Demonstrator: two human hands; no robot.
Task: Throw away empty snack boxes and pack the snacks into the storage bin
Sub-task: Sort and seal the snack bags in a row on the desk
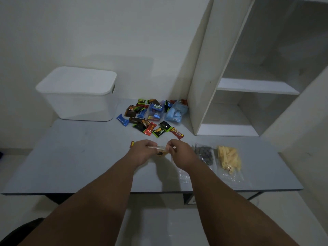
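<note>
Snacks point(150, 121) include a Kalpa bag point(155, 111) and Nextar packets point(160, 132).

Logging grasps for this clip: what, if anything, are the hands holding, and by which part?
A small clear snack packet: the left hand pinches its top edge's left end, the right hand the right end.

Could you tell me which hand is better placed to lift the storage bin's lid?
Probably left: the left hand is nearer the storage bin; the right hand can hold the packet.
</note>
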